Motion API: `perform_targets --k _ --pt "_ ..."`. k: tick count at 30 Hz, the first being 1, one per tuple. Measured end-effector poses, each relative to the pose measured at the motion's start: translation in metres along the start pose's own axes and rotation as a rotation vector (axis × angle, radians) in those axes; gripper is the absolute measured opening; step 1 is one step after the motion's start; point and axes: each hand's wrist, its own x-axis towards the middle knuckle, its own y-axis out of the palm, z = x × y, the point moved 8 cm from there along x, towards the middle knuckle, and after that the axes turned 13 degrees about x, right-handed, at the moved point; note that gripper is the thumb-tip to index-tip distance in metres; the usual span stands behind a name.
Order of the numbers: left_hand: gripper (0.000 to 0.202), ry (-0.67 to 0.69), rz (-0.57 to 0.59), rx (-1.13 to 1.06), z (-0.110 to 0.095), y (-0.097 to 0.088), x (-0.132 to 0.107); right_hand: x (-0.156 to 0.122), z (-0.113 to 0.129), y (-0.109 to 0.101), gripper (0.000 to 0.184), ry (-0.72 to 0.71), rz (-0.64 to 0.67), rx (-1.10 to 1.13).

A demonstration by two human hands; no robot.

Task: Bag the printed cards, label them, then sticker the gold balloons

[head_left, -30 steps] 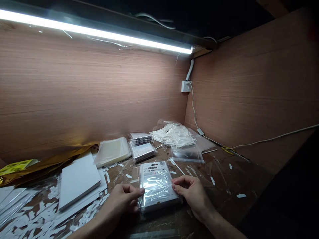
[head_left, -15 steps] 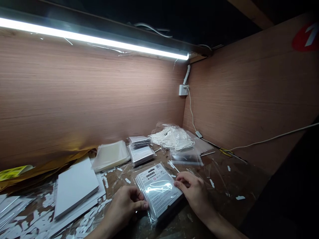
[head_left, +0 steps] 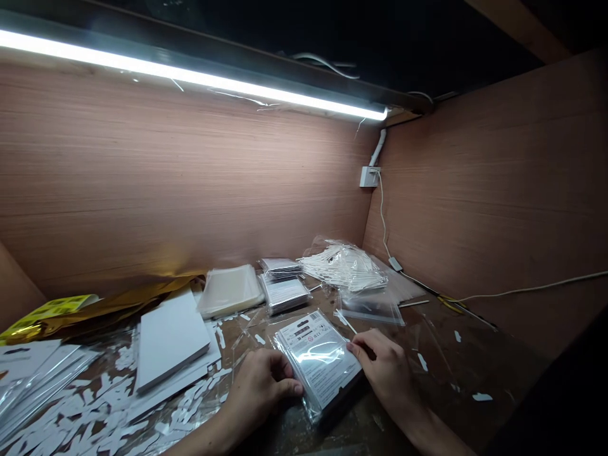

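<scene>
In the head view, the wrapped pack (head_left: pixel 323 364) lies flat, slightly turned, on the worktop (head_left: pixel 408 405) between the two hands, its printed side up. The right hand (head_left: pixel 387 367) pinches its right edge between thumb and forefinger; the left hand (head_left: pixel 259 389) is curled at its left edge, thumb tip touching the clear film, though whether it pinches I cannot tell.
</scene>
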Motion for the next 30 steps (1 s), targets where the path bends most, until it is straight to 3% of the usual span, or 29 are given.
perform_targets --k 7,13,17,21,26,30 --pt "0.014 0.087 -0.035 0.044 -0.013 -0.008 -0.005 -0.014 0.013 0.012 0.05 0.047 0.158 -0.259" --pt "0.016 0.153 -0.03 -0.04 -0.012 -0.003 -0.008 -0.016 0.027 0.03 0.049 0.179 0.314 -0.324" --pt "0.01 0.237 -0.112 -0.122 -0.019 -0.019 -0.014 -0.011 0.002 0.03 0.051 0.385 0.343 -0.015" --pt "0.011 0.356 -0.164 -0.206 -0.031 -0.037 -0.021 -0.011 -0.007 0.034 0.066 0.56 0.29 0.502" --pt "0.003 0.438 -0.174 -0.325 -0.042 -0.054 -0.022 -0.018 0.038 0.049 0.069 0.562 0.484 0.798" --pt "0.014 0.495 -0.219 -0.367 -0.056 -0.094 -0.019 0.017 0.068 0.04 0.061 0.475 0.461 0.859"
